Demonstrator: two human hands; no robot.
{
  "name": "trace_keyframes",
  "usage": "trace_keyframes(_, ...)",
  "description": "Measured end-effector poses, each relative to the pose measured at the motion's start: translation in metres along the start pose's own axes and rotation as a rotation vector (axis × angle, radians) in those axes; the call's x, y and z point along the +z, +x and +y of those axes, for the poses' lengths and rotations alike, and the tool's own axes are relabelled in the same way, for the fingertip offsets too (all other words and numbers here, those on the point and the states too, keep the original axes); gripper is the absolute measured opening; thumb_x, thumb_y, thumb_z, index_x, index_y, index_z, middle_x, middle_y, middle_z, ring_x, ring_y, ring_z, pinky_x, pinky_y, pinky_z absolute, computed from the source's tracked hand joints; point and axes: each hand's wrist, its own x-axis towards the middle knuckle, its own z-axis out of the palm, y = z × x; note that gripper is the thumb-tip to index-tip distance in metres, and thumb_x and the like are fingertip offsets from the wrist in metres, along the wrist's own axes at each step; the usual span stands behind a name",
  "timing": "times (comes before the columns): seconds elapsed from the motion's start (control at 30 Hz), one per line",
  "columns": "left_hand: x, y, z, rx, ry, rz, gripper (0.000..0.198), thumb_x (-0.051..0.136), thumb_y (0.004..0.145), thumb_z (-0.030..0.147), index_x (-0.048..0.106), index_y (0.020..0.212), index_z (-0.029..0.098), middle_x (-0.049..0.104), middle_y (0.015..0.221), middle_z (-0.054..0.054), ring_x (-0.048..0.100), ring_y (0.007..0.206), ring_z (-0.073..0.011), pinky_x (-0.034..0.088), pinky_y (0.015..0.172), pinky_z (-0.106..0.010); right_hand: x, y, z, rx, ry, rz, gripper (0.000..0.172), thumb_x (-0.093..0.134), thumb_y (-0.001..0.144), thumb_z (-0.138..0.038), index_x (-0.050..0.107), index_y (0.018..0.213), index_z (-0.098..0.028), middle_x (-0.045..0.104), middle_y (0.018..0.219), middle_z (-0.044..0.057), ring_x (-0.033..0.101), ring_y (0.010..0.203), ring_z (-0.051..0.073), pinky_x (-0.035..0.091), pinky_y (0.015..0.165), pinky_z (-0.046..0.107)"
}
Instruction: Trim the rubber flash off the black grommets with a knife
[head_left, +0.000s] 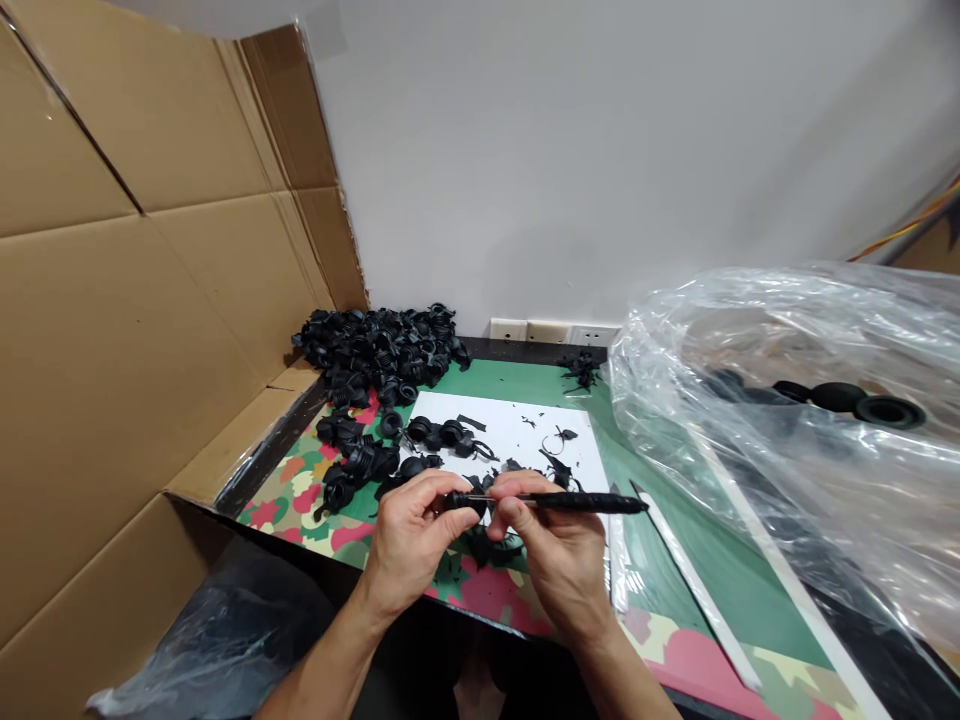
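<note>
Between the thumb and fingers of my left hand [412,532] is a small black rubber part [455,502], partly hidden by the fingertips. My right hand [566,555] pinches a slim tool with a black handle [596,503]. Its thin metal shaft points left and meets the rubber part; the exact kind of tip is too small to tell. Both hands are above the front of a white sheet [502,412], close together. Just beyond my left hand lie several ribbed black rubber parts [375,460]. Black rubber scraps [559,468] are scattered on the sheet.
A large heap of black rubber parts [382,350] fills the back left corner beside tall cardboard [150,300]. A clear plastic bag [660,330] with round black parts inside stands at right. A white strip [697,590] lies on the green mat [510,378].
</note>
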Motion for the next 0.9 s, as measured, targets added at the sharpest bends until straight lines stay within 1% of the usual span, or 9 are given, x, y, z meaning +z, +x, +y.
trace_keyframes(0.13,0.0004,-0.0004,0.0015,0.093,0.061,0.013,0.013,0.071,0.073,0.02,0.073,0.086,0.019,0.071,0.087,-0.007,0.065,0.08,-0.0194,0.052,0.074,-0.028,0.0001,-0.0003,0.005,0.131,0.072,0.022,0.019,0.071,0.076,-0.037,0.068,0.077,-0.018,0.056,0.047,-0.003,0.053,0.043,0.012,0.046,0.045,0.026)
trace_keyframes(0.2,0.001,-0.0006,0.0011,0.079,0.053,0.006,0.014,0.072,0.072,0.019,0.073,0.086,0.019,0.071,0.087,-0.007,0.065,0.08,-0.0197,0.052,0.072,-0.028,-0.0017,-0.0003,0.0053,0.138,0.064,0.02,0.02,0.072,0.076,-0.038,0.067,0.077,-0.018,0.059,0.054,-0.002,0.054,0.044,0.012,0.047,0.046,0.026)
trace_keyframes(0.27,0.0016,-0.0008,0.0002,0.039,0.03,-0.003,0.013,0.072,0.072,0.019,0.073,0.085,0.018,0.071,0.086,-0.007,0.065,0.077,-0.0196,0.052,0.068,-0.027,-0.0038,-0.0006,0.0038,0.082,0.029,0.008,0.019,0.073,0.075,-0.038,0.067,0.076,-0.019,0.063,0.069,0.001,0.057,0.048,0.012,0.05,0.05,0.028)
trace_keyframes(0.33,0.002,-0.0008,-0.0006,0.005,0.002,-0.01,0.012,0.072,0.072,0.021,0.073,0.084,0.018,0.071,0.084,-0.007,0.065,0.074,-0.019,0.052,0.065,-0.026,-0.0056,-0.0014,0.0017,0.001,-0.009,-0.017,0.017,0.072,0.076,-0.037,0.068,0.076,-0.02,0.064,0.078,0.002,0.059,0.052,0.013,0.052,0.054,0.03)
trace_keyframes(0.4,0.002,-0.0005,-0.0007,-0.014,-0.024,-0.011,0.013,0.072,0.072,0.022,0.073,0.084,0.017,0.07,0.083,-0.007,0.064,0.072,-0.0184,0.052,0.063,-0.026,-0.007,-0.0024,0.0004,-0.057,-0.044,-0.038,0.016,0.07,0.078,-0.037,0.069,0.077,-0.021,0.064,0.079,0.003,0.059,0.054,0.013,0.053,0.055,0.032)
trace_keyframes(0.5,0.0016,0.0004,0.0002,-0.028,-0.05,-0.014,0.013,0.072,0.071,0.022,0.074,0.083,0.017,0.07,0.082,-0.006,0.064,0.072,-0.0181,0.051,0.063,-0.025,-0.0084,-0.0034,0.0005,-0.087,-0.075,-0.045,0.015,0.07,0.079,-0.037,0.07,0.079,-0.022,0.065,0.081,0.005,0.059,0.056,0.015,0.053,0.055,0.032)
trace_keyframes(0.57,0.0013,0.0011,0.0006,-0.035,-0.057,-0.017,0.012,0.073,0.071,0.022,0.074,0.083,0.017,0.07,0.082,-0.006,0.064,0.072,-0.0179,0.051,0.062,-0.025,-0.0086,-0.0034,0.0014,-0.099,-0.082,-0.044,0.013,0.069,0.08,-0.036,0.07,0.08,-0.023,0.065,0.077,0.004,0.061,0.062,0.017,0.053,0.058,0.033)
trace_keyframes(0.7,0.0008,0.002,-0.0002,-0.049,-0.053,-0.015,0.013,0.073,0.071,0.021,0.074,0.083,0.018,0.07,0.084,-0.006,0.063,0.074,-0.018,0.05,0.064,-0.025,-0.008,-0.0029,0.0024,-0.157,-0.086,-0.044,0.009,0.068,0.081,-0.032,0.07,0.081,-0.024,0.063,0.061,0.002,0.063,0.076,0.022,0.052,0.069,0.036)
trace_keyframes(0.9,0.0019,0.0003,0.0007,-0.04,-0.018,-0.021,0.012,0.073,0.071,0.02,0.074,0.083,0.018,0.07,0.083,-0.004,0.059,0.066,-0.0141,0.047,0.057,-0.023,-0.0082,-0.0002,0.0013,-0.167,-0.094,-0.05,0.008,0.069,0.08,-0.032,0.071,0.078,-0.024,0.064,0.056,0.002,0.063,0.08,0.024,0.052,0.068,0.036)
